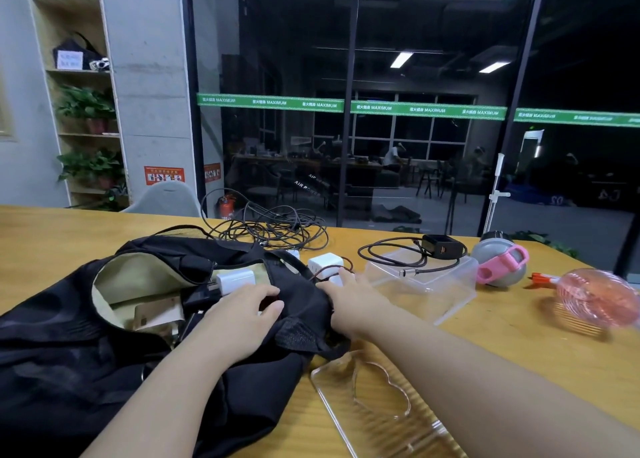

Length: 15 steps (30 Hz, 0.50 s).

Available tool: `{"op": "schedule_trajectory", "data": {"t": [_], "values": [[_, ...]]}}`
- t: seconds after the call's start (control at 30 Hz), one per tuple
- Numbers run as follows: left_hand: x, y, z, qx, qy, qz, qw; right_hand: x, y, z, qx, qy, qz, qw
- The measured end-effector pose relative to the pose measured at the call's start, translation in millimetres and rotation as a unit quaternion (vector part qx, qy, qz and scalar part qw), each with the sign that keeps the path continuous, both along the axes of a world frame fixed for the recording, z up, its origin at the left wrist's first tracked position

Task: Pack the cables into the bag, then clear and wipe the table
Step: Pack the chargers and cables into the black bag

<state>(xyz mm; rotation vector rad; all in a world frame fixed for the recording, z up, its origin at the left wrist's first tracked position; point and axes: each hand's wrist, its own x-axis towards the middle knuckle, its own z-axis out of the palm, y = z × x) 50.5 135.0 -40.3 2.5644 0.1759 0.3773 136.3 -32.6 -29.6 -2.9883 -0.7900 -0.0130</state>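
Observation:
A black bag [69,336] with beige lining lies open at the left of the wooden table [519,336]. A white charger [235,279] sits inside its mouth. My left hand [239,315] grips the bag's near rim, fingers curled over the fabric. My right hand [349,298] lies on the bag's right rim with its fingers stretched out, touching a small white plug [335,281]. Just beyond it is a white charger block [323,261] with a brown cord. A tangle of dark cables [273,229] lies behind the bag. A black charger [443,246] and its cable [408,261] rest farther right.
A clear plastic box [446,294] stands right of my right hand, and a clear lid [374,402] lies near the front edge. A grey bottle with a pink strap [498,263], an orange pen [540,277] and a pink fan [595,294] are at the right. A glass wall is behind the table.

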Motion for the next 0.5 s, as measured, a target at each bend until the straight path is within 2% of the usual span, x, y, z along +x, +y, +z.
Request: {"op": "schedule_trajectory", "data": {"t": [0.33,0.5], "values": [[-1,0,2,-0.005,-0.007,0.003,1.000,8,10,12,-0.030,-0.022,-0.027,0.999],[-2,0,4,-0.020,-0.017,0.000,1.000,-2,9,9,0.033,-0.104,0.013,0.994]]}}
